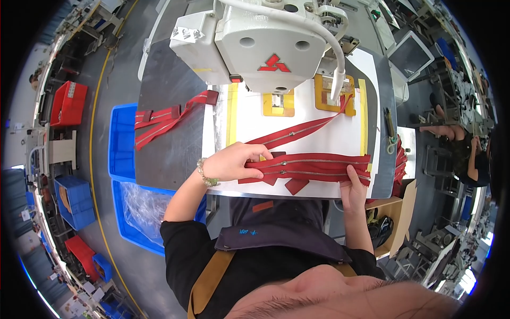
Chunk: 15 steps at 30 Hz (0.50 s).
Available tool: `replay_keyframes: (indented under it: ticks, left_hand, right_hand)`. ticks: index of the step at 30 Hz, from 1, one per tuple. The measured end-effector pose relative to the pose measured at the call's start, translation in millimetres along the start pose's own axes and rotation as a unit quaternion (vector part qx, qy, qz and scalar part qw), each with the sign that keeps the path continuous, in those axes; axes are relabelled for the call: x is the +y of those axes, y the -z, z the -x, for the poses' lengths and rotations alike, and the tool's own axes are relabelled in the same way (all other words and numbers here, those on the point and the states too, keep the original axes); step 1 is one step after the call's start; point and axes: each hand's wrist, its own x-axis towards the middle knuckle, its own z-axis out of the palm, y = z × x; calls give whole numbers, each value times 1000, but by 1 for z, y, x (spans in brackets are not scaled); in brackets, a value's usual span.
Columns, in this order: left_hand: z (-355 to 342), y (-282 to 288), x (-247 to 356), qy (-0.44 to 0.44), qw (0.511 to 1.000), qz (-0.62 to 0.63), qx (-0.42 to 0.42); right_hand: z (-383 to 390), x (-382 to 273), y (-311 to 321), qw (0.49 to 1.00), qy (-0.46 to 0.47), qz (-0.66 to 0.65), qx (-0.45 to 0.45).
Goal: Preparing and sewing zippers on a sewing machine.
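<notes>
Two red zippers [313,166] lie side by side along the front edge of the white work plate [329,139]. My left hand [234,162] is closed on their left end, fingers curled over the tape and thumb below. At their right end, my right hand [353,190] pinches the tape, thumb on top. Small red tabs [296,185] stick out beneath the zippers. Behind them another red zipper [297,131] runs from near my left fingers up to the yellow clamp [346,103] of the sewing machine [271,48]. Its far end sits by that clamp.
More red zippers [164,118] lie on the dark tabletop [170,69] at left. Blue bins [123,138] stand beside the table, the nearer one holding clear plastic. At right are small tools [390,127], hanging red zippers [401,162] and a cardboard box [401,218].
</notes>
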Motion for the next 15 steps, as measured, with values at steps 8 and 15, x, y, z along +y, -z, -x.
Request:
replay_keyframes:
  ticks: [8, 15]
  left_hand:
    - [3, -12, -16, -11, 991, -15, 131]
    - [8, -18, -23, -64, 978, -28, 197]
  right_hand:
    - [-4, -8, 13, 995, -3, 94, -22]
    - [-7, -24, 26, 977, 31, 204, -57]
